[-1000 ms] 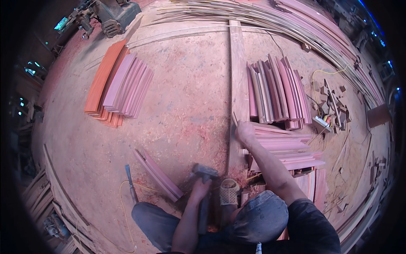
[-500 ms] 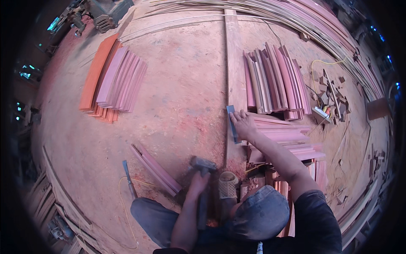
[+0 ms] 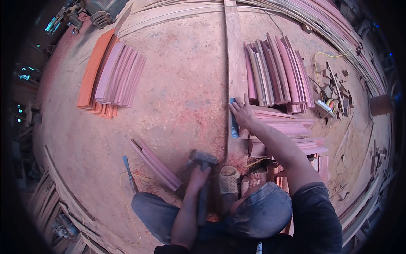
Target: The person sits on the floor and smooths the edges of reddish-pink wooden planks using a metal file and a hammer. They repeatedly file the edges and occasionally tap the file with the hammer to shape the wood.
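Hammer (image 3: 202, 169) handle mostly hidden under left hand (image 3: 197, 180). Blue tool (image 3: 234, 122) partly covered by right hand (image 3: 242, 112); kind unclear. Long plank (image 3: 234, 51) cut off at top edge.

Bare sawdust floor (image 3: 182, 97) lies open between the left stack of boards (image 3: 112, 78) and the long plank (image 3: 234, 63). Right of the plank, board stacks (image 3: 277, 74) and offcuts (image 3: 334, 89) crowd the floor.

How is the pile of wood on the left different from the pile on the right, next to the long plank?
The left pile has bright orange-red pieces on its outer side; the right pile is all pinkish and greyish. The left pile lies alone on open sawdust-covered floor, while the right pile sits beside the long plank, with the right hand just below it. Both are rows of slightly curved wooden strips laid side by side.
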Demonstrator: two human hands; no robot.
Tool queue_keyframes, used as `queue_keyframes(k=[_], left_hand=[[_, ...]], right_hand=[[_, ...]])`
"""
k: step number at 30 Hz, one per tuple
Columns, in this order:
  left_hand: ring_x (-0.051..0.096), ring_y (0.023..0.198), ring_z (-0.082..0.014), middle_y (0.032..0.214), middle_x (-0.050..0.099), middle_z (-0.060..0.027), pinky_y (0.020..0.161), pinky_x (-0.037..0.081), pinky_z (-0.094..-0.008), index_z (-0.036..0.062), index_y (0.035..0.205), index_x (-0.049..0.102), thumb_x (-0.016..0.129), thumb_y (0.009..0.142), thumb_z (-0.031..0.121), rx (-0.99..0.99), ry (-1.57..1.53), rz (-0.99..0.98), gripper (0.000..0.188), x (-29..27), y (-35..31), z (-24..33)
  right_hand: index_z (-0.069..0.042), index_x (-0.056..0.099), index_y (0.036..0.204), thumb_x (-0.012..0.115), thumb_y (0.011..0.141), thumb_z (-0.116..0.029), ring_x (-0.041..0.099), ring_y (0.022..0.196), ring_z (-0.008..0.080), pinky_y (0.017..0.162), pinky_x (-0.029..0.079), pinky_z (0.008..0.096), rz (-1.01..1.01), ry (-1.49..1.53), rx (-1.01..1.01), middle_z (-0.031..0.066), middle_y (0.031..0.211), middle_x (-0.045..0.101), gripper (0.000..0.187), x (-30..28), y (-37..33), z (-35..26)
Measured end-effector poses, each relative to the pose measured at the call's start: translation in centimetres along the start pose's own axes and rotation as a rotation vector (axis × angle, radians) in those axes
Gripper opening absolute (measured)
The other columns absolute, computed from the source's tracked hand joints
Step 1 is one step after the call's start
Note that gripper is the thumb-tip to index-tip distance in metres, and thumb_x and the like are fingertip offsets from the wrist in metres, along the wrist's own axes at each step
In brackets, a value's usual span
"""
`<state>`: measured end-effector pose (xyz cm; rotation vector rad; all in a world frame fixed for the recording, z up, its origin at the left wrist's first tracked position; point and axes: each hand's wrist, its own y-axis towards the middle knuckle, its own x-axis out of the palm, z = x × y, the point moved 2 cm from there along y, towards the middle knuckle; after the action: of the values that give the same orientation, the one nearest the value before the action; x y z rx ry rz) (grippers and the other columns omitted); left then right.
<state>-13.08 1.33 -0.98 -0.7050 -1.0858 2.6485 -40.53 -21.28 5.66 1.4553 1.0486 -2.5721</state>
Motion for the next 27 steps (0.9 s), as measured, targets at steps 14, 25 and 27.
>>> queue_keyframes(k=[14,25,27], left_hand=[[0.068,0.11,-0.0481,0.112,0.069,-0.0351,0.094,0.053,-0.0494,-0.009,0.12,0.061,0.069,0.094,0.04,-0.003,-0.025,-0.035,0.056,-0.3,-0.3,1.1],[0.068,0.111,-0.0485,0.112,0.069,-0.0359,0.095,0.053,-0.0494,-0.0096,0.118,0.062,0.069,0.093,0.042,-0.007,-0.001,-0.023,0.057,-0.1,-0.1,0.7],[0.068,0.11,-0.048,0.111,0.069,-0.0355,0.095,0.053,-0.0493,-0.0096,0.117,0.062,0.069,0.093,0.042,-0.048,-0.004,-0.032,0.057,-0.1,-0.1,0.6]], right_hand=[[0.002,0.029,0.162,0.069,0.059,-0.093,0.019,0.16,0.0368,0.121,0.005,0.0761,-0.072,-0.009,0.084,0.0177,0.169,0.031,0.146,-0.7,-0.7,0.3],[-0.003,0.021,0.166,0.066,0.056,-0.096,0.017,0.161,0.0338,0.123,-0.001,0.0736,0.019,0.017,0.018,0.0153,0.17,0.03,0.151,0.8,0.0,0.3],[-0.002,0.02,0.166,0.066,0.056,-0.096,0.018,0.161,0.0336,0.123,0.0,0.0738,0.014,0.042,0.049,0.0155,0.17,0.031,0.152,0.8,0.3,0.1]])
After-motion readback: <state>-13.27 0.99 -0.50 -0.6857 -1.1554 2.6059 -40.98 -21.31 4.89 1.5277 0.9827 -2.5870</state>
